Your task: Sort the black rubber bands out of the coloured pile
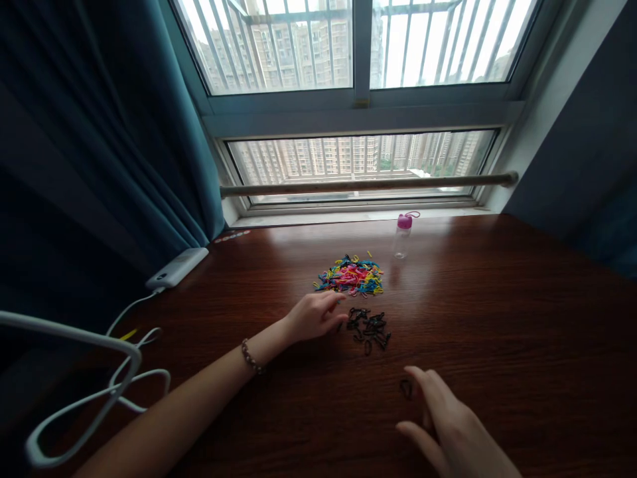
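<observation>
A pile of small colourful bands (351, 275), pink, blue and yellow, lies on the brown wooden table (478, 299). Just in front of it is a smaller group of black bands (369, 326). My left hand (316, 315), with a bracelet on its wrist, is at the left side of both piles, its thumb and fingers apart; a small dark bit shows by the thumb tip. Nearer and to the right, my right hand (442, 415) has thumb and index finger spread with nothing between them. A single black band (406, 388) lies beside its index fingertip.
A clear bottle with a pink cap (404, 222) stands behind the piles, to the right. At the left are a white power strip (178, 267), a looped white cable (119, 385) and a blue curtain (149, 119). A window is beyond the table.
</observation>
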`<state>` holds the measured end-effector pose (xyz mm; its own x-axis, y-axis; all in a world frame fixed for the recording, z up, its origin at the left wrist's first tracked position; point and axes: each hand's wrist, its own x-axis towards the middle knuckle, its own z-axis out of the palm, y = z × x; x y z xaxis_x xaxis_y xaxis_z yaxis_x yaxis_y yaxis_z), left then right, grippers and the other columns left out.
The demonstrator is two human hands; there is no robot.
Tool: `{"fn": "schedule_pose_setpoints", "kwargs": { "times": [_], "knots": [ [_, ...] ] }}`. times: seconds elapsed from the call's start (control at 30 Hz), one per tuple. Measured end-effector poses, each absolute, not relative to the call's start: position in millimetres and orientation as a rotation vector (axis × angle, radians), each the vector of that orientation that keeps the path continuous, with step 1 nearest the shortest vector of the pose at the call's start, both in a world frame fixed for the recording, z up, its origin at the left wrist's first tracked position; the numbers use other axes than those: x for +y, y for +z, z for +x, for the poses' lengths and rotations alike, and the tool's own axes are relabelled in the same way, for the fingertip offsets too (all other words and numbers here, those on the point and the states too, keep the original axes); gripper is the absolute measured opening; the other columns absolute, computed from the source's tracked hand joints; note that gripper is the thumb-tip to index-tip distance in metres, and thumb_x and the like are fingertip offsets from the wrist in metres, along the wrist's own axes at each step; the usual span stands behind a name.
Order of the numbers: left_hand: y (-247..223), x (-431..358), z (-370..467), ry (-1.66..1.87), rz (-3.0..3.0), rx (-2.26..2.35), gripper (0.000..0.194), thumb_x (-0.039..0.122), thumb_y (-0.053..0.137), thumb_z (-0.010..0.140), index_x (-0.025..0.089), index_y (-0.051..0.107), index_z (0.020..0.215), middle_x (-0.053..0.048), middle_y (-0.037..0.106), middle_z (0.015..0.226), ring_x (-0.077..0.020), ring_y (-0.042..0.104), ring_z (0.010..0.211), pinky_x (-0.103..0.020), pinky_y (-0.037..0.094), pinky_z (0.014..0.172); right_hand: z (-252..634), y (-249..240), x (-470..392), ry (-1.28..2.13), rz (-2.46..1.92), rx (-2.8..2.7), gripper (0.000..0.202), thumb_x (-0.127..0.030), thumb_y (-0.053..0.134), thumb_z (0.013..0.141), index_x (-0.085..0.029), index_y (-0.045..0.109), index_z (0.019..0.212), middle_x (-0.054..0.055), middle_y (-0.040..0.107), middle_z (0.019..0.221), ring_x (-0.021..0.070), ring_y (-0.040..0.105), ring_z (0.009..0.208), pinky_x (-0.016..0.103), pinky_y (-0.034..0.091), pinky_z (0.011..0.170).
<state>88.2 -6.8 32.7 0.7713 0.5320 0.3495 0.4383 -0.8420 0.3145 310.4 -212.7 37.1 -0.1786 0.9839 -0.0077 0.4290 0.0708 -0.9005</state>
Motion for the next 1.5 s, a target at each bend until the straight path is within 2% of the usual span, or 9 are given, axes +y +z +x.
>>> {"fn": "schedule_pose_setpoints", "kwargs": {
  "times": [0.1,0.2,0.3,0.5,0.73,1.0,1.13,1.33,1.5],
  "knots": [
    [36,-26,98,0.537,2.657,0.786,0.046,0.043,0.056,0.076,0.017,0.049,0.113,-0.006,0.057,0.088,-0.0158,0.054,0.075,-0.026,0.046,0.069,316,30,-186,0.605,-1.701,-1.903,0.029,-0.008,0.051,0.071,-0.021,0.058,0.096,0.010,0.058,0.090,0.0267,0.060,0.077,0.041,0.052,0.070],
    [35,-36,112,0.538,2.563,0.743,0.043,0.043,0.058,0.075,0.019,0.052,0.110,-0.007,0.055,0.099,-0.0171,0.055,0.085,-0.027,0.047,0.075,308,38,-159,0.617,-1.556,-2.078,0.019,-0.005,0.049,0.076,-0.021,0.057,0.083,0.005,0.056,0.086,0.0197,0.059,0.075,0.032,0.051,0.069],
    [34,-38,120,0.616,2.491,0.755,0.031,0.039,0.052,0.080,0.018,0.055,0.104,-0.008,0.055,0.099,-0.0179,0.054,0.090,-0.030,0.046,0.082,306,43,-128,0.564,-1.423,-2.067,0.013,-0.013,0.054,0.078,-0.021,0.057,0.088,0.005,0.055,0.091,0.0195,0.056,0.083,0.032,0.049,0.075],
    [31,-48,121,0.691,2.332,0.824,0.035,0.032,0.046,0.085,0.019,0.049,0.117,-0.010,0.050,0.121,-0.0207,0.045,0.114,-0.038,0.037,0.099,308,26,-99,0.431,-1.272,-2.092,0.044,-0.021,0.057,0.078,-0.016,0.045,0.119,0.014,0.045,0.120,0.0267,0.038,0.114,0.046,0.036,0.097],
    [48,-64,110,0.701,2.165,0.808,0.026,0.028,0.041,0.087,0.021,0.055,0.108,-0.005,0.059,0.111,-0.0166,0.054,0.103,-0.031,0.044,0.092,300,40,-117,0.644,-1.138,-2.081,0.026,-0.020,0.049,0.084,-0.019,0.054,0.109,0.009,0.052,0.114,0.0191,0.048,0.107,0.033,0.041,0.094],
    [33,55,110,1.303,2.335,1.047,0.016,0.022,0.048,0.082,0.017,0.062,0.088,-0.007,0.064,0.095,-0.0180,0.058,0.093,-0.034,0.046,0.087,315,36,28,0.342,-1.123,-2.022,0.023,-0.011,0.045,0.082,-0.017,0.064,0.093,0.007,0.065,0.091,0.0189,0.059,0.084,0.029,0.045,0.078],
    [16,87,106,1.329,2.299,1.208,0.017,0.020,0.048,0.081,0.018,0.062,0.091,-0.006,0.064,0.097,-0.0186,0.059,0.095,-0.036,0.045,0.088,308,23,85,0.350,-1.240,-2.027,0.033,-0.005,0.043,0.079,-0.017,0.064,0.101,0.007,0.065,0.100,0.0198,0.057,0.094,0.031,0.042,0.085],
    [9,88,100,1.253,2.344,1.153,0.019,0.020,0.047,0.081,0.019,0.063,0.091,-0.005,0.064,0.096,-0.0184,0.056,0.100,-0.035,0.043,0.092,299,9,111,0.409,-1.218,-2.032,0.036,0.003,0.046,0.066,-0.018,0.071,0.082,0.006,0.068,0.093,0.0214,0.055,0.099,0.033,0.040,0.092],
    [6,93,99,1.209,2.313,1.329,0.012,0.022,0.054,0.075,0.018,0.065,0.080,-0.005,0.065,0.086,-0.0195,0.059,0.086,-0.036,0.046,0.082,311,12,104,0.498,-1.182,-1.869,0.036,-0.002,0.042,0.072,-0.018,0.070,0.088,0.005,0.066,0.100,0.0183,0.057,0.098,0.033,0.042,0.091]
  ]
}}
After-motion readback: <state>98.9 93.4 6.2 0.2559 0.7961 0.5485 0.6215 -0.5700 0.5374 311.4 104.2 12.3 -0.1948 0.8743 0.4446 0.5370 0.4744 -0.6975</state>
